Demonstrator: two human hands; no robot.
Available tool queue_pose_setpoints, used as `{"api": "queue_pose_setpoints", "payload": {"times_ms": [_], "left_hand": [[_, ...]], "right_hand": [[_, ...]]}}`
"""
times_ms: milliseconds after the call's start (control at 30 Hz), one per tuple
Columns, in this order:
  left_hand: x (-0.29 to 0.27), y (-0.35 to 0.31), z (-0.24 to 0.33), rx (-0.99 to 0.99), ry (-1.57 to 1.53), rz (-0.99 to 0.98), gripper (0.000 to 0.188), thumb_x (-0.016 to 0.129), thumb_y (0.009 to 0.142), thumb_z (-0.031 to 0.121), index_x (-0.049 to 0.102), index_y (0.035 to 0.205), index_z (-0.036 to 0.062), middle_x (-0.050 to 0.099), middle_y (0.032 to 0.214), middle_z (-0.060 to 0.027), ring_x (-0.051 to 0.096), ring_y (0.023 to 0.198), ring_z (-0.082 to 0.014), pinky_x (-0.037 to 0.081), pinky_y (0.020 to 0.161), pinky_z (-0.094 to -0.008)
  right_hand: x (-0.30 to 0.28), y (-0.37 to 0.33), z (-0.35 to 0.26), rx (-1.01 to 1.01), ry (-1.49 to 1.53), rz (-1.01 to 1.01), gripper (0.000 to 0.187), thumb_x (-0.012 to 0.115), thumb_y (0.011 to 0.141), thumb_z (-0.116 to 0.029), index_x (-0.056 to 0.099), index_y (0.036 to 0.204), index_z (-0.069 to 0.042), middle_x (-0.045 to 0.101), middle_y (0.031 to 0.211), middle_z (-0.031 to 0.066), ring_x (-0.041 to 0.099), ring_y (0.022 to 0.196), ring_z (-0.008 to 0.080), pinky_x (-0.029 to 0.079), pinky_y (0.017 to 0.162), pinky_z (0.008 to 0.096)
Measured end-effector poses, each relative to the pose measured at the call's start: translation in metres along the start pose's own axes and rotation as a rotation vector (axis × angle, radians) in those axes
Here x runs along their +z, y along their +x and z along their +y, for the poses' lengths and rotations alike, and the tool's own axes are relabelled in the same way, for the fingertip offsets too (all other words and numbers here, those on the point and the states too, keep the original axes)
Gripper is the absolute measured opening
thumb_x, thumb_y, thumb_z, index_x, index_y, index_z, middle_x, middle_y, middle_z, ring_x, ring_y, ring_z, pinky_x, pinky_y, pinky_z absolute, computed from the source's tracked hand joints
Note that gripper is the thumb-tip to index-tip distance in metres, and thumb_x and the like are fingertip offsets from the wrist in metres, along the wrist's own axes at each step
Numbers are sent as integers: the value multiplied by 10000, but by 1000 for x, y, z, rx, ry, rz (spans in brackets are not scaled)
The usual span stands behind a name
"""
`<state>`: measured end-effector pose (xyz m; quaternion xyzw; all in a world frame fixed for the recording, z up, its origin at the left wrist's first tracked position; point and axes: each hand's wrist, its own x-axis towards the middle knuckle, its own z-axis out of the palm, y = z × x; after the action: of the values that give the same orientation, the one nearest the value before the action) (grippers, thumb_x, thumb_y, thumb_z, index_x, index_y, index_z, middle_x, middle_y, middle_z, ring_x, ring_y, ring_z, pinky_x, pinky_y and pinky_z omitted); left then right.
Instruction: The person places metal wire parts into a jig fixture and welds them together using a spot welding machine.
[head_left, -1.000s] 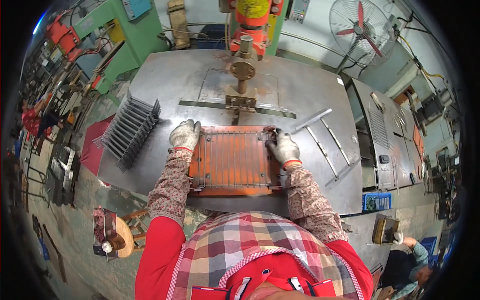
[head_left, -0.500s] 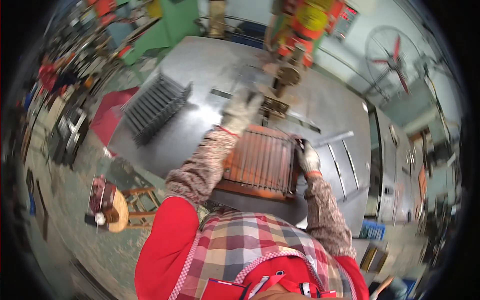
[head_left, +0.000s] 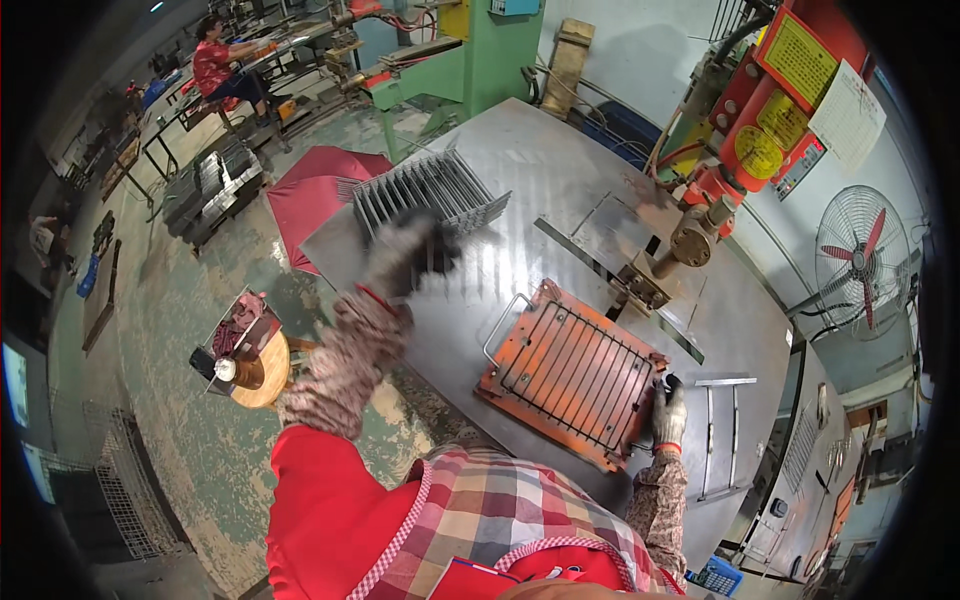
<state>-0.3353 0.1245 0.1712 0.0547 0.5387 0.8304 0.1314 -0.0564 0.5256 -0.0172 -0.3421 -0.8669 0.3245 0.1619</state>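
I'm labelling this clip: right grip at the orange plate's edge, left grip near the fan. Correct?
Wrong spot for the left grip: the head view shows it near the stacked wire racks. The right grip is at the edge of the orange plate.

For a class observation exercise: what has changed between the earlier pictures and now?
The left hand has let go of the orange plate and swung left toward the stack of wire racks; blur hides any contact. The view has turned. The right hand stays at the plate's right edge; a wire grid still lies on it.

Yellow machine signs (head_left: 798, 60), unreadable
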Motion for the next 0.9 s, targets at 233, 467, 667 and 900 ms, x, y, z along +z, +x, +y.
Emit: {"api": "queue_pose_setpoints", "payload": {"times_ms": [233, 467, 667, 900], "left_hand": [[-141, 130, -6, 7, -4, 154, 272, 503, 938, 217, 571, 1063, -15, 661, 920, -170, 659, 750, -277, 544, 656, -379], [-196, 167, -24, 13, 815, 477, 335, 510, 893, 266, 622, 964, -41, 659, 854, -231, 658, 733, -360, 521, 666, -431], [-137, 118, 10, -227, 1452, 474, 538, 468, 854, 448, 622, 1121, 7, 575, 1162, -280, 541, 1126, -408, 410, 976, -466], [-167, 124, -24, -26, 1648, 415, 515, 464, 878, 432, 616, 1074, -19, 610, 1070, -276, 578, 1043, -410, 438, 914, -486]], "right_hand": [[0, -4, -2, -8, 3, 28, 398, 572, 914, -261, 505, 1228, -26, 633, 1093, 175, 634, 944, 302, 483, 839, 387], [5, -3, 6, -8, 54, 9, 399, 569, 903, -205, 490, 1243, -12, 620, 1135, 166, 628, 954, 288, 474, 858, 375], [4, -3, 12, 4, 25, 35, 397, 569, 911, -237, 505, 1229, -9, 623, 1127, 176, 628, 955, 303, 479, 852, 379], [5, -3, 10, 1, -1, 33, 375, 561, 916, -224, 515, 1212, 1, 628, 1113, 177, 632, 940, 299, 484, 835, 377]]}}
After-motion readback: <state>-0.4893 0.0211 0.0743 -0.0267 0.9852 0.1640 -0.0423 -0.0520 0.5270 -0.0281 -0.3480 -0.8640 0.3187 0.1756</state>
